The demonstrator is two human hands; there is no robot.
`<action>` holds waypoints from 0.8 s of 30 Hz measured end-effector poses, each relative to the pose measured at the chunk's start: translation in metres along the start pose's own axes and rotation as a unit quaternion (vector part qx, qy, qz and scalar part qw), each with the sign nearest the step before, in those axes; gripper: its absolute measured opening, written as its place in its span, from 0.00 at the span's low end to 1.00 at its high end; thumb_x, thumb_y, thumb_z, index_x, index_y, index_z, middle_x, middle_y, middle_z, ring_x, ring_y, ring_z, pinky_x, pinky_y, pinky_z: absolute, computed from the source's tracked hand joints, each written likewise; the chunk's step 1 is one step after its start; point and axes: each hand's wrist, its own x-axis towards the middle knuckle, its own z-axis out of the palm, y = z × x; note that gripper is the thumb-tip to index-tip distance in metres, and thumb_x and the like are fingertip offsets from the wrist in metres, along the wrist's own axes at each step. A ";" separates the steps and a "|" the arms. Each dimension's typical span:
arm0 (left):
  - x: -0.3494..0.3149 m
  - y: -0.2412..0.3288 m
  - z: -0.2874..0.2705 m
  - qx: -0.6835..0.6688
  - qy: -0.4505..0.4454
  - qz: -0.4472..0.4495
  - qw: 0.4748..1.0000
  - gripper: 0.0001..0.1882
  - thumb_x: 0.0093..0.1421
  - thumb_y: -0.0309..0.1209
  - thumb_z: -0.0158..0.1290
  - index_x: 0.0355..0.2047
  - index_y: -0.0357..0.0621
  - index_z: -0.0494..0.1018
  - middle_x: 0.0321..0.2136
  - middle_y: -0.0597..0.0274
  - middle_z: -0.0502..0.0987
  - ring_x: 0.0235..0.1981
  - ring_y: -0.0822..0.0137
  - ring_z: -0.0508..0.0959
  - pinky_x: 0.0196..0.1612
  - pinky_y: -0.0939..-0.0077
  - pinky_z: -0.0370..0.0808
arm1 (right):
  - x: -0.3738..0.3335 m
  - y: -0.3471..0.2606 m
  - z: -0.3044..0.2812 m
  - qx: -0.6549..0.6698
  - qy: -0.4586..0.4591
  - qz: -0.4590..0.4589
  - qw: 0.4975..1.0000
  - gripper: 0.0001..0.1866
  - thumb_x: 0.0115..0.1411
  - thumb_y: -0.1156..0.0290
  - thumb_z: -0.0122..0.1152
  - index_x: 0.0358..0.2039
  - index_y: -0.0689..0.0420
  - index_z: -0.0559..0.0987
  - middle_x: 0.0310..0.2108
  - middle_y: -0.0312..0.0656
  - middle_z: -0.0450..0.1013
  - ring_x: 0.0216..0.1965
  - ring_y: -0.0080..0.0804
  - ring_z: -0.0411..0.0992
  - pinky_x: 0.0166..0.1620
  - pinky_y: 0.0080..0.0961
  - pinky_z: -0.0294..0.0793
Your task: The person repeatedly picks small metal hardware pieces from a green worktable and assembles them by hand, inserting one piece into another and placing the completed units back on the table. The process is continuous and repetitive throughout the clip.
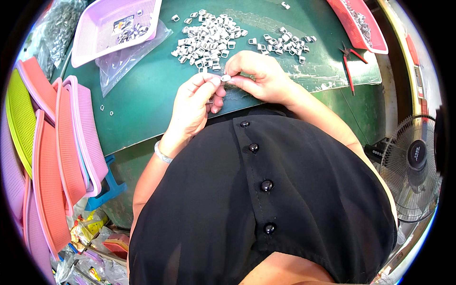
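Observation:
Just in front of my body, over the near edge of the green table (137,116), both hands meet at a small silver metal buckle-like piece (226,78). My left hand (194,99) pinches it between thumb and forefinger, the other fingers curled below. From the other side my right hand (261,78) closes thumb and forefinger on the same piece. Beyond my hands lies a big pile of similar silver pieces (209,38). A smaller, looser group of these pieces (287,43) spreads to its right. Finer detail of the held piece is hidden by my fingertips.
A pink-purple basket (85,42) with metal pieces rests on a clear plastic bag (118,64) at far left. A red basket (380,45) and red-handled pliers (349,71) are at right. Stacked baskets (50,190) stand left; a fan (413,161) stands right.

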 end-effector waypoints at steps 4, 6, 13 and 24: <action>0.001 -0.001 -0.001 0.001 0.002 0.001 1.000 0.05 0.58 0.27 0.48 0.31 0.39 0.71 0.21 0.66 0.72 0.18 0.78 0.69 0.20 0.87 0.64 | 0.001 -0.001 0.000 -0.051 0.004 -0.038 0.998 0.07 0.45 0.76 0.59 0.27 0.59 0.72 0.27 0.41 0.69 0.32 0.40 0.69 0.35 0.28 0.69; 0.001 -0.002 -0.001 0.000 0.002 0.001 1.000 0.05 0.58 0.27 0.48 0.31 0.39 0.71 0.21 0.66 0.72 0.18 0.78 0.69 0.20 0.87 0.64 | 0.001 -0.001 0.000 -0.059 0.006 -0.047 0.997 0.07 0.45 0.76 0.59 0.27 0.58 0.73 0.27 0.41 0.69 0.32 0.40 0.69 0.35 0.29 0.69; 0.001 -0.001 -0.001 0.008 0.004 0.002 1.000 0.04 0.58 0.27 0.48 0.30 0.39 0.71 0.20 0.66 0.72 0.17 0.78 0.68 0.20 0.87 0.64 | 0.000 -0.004 0.001 -0.044 0.004 -0.017 0.999 0.08 0.45 0.76 0.59 0.28 0.59 0.73 0.28 0.41 0.69 0.32 0.40 0.69 0.35 0.29 0.69; 0.001 -0.001 -0.001 0.019 0.003 -0.009 1.000 0.05 0.59 0.26 0.46 0.30 0.38 0.71 0.20 0.66 0.72 0.16 0.78 0.68 0.19 0.86 0.64 | 0.002 -0.012 -0.002 -0.073 -0.004 -0.051 0.996 0.08 0.45 0.79 0.60 0.28 0.59 0.73 0.28 0.41 0.70 0.33 0.38 0.71 0.35 0.28 0.70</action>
